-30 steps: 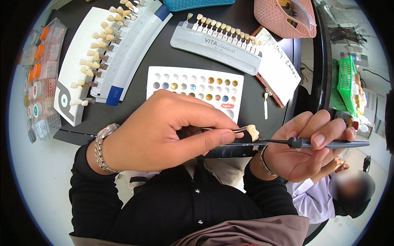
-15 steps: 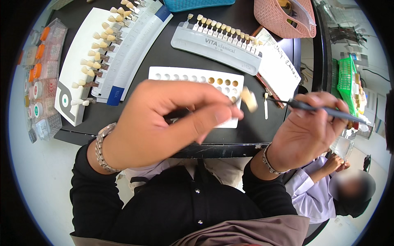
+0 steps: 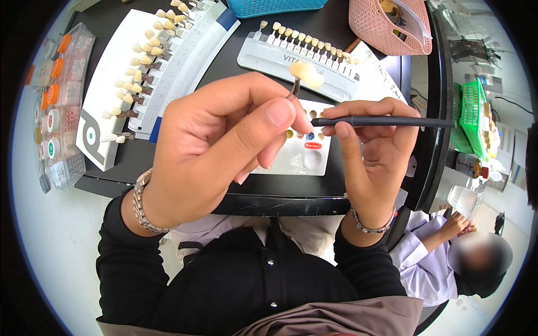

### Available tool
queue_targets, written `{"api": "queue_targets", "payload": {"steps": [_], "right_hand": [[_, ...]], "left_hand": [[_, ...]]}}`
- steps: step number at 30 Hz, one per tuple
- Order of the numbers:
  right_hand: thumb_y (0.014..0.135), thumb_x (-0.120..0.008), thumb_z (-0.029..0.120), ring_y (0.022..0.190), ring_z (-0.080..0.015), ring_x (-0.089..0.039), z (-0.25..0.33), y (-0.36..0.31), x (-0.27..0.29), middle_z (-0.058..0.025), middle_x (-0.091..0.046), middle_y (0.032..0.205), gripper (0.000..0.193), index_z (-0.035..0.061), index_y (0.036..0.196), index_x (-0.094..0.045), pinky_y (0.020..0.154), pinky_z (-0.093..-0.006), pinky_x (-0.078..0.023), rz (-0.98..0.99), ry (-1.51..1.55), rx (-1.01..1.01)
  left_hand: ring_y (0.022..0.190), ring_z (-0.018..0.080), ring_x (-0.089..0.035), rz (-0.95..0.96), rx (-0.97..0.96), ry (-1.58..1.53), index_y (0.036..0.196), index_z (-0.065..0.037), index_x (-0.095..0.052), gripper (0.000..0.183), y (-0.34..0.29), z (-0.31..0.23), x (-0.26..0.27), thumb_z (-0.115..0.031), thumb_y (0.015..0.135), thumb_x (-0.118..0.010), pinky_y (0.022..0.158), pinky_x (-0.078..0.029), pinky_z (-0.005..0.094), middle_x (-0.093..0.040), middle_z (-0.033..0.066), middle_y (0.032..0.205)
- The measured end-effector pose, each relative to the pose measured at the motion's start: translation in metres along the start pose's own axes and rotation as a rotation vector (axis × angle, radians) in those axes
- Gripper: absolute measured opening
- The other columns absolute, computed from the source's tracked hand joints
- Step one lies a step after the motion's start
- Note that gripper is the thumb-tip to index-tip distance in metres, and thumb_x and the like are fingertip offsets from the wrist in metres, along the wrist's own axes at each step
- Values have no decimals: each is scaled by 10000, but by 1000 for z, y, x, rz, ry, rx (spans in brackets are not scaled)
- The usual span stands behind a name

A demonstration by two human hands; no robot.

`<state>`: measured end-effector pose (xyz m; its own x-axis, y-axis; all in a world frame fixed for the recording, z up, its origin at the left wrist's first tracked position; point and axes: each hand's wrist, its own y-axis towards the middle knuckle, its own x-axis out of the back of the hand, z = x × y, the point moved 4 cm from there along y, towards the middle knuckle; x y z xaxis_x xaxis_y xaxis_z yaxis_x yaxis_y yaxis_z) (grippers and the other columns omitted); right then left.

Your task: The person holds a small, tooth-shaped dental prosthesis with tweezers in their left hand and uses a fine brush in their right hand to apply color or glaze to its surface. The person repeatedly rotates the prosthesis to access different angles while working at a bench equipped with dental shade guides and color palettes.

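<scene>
My left hand (image 3: 224, 140) pinches the dark stem of a cream tooth-shaped sample (image 3: 306, 74) between thumb and forefinger, holding it up above the table. The sample looks glossy, and its edges are slightly blurred. Thumb and fingers of my right hand (image 3: 372, 162) close on a slim black brush (image 3: 386, 121), held almost level; its tip, at the left end, is hard to make out. Below and between my hands lies a white palette (image 3: 288, 163) with small wells of brown, yellow and blue colour. My left hand covers much of the palette.
A long grey shade guide with tooth samples (image 3: 185, 67) stands at the left. A smaller shade guide (image 3: 269, 56) lies behind the palette. Farther off are a pink basket (image 3: 364, 28), a blue basket (image 3: 274, 5) and clear boxes (image 3: 73, 84). Another person (image 3: 426, 257) sits at the right.
My left hand has raised the tooth sample up and to the left. My right hand has come left and turned, bringing the brush level, nearer the left hand.
</scene>
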<state>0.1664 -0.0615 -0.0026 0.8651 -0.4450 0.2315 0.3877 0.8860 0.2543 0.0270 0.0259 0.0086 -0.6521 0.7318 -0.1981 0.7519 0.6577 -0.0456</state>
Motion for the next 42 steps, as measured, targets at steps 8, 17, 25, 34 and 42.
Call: {"api": "queue_targets", "payload": {"steps": [8,17,25,34,42], "right_hand": [[719,-513,-110,793,-183,-573,-4,1,-4,-122,-511,862,321,-41,969,-324,632,-247,-478,54,-48,3],[781,-447,-57,702,-173,-545,12,4,15,-198,-527,872,291,5,1025,-302,624,-247,-462,-196,138,147],[816,-476,71,561,-135,-485,25,-2,34,-132,-506,808,334,37,1089,-287,487,-222,-439,-407,546,390],[803,-526,122,493,-128,-465,32,-4,32,-91,-509,747,382,52,1084,-276,410,-243,-432,-309,387,456],[792,-508,90,524,-117,-432,33,-4,30,-74,-494,752,360,63,1077,-290,440,-221,-404,-241,385,453]], "left_hand": [[455,30,-386,32,30,2,854,25,-544,257,0,1,-1,-192,857,-405,387,-288,149,-506,38,625],[462,28,-379,93,35,16,819,17,-536,233,1,1,-6,-172,857,-405,416,-296,154,-474,16,589],[480,32,-348,215,97,21,745,5,-508,217,-2,10,-16,-162,854,-424,448,-284,170,-465,5,598],[490,72,-405,239,-10,335,745,-4,-555,152,0,2,-14,-128,809,-495,462,-322,201,-539,48,635],[491,87,-473,221,-72,414,735,-5,-570,152,0,0,-14,-132,794,-509,469,-355,199,-573,63,630]]}}
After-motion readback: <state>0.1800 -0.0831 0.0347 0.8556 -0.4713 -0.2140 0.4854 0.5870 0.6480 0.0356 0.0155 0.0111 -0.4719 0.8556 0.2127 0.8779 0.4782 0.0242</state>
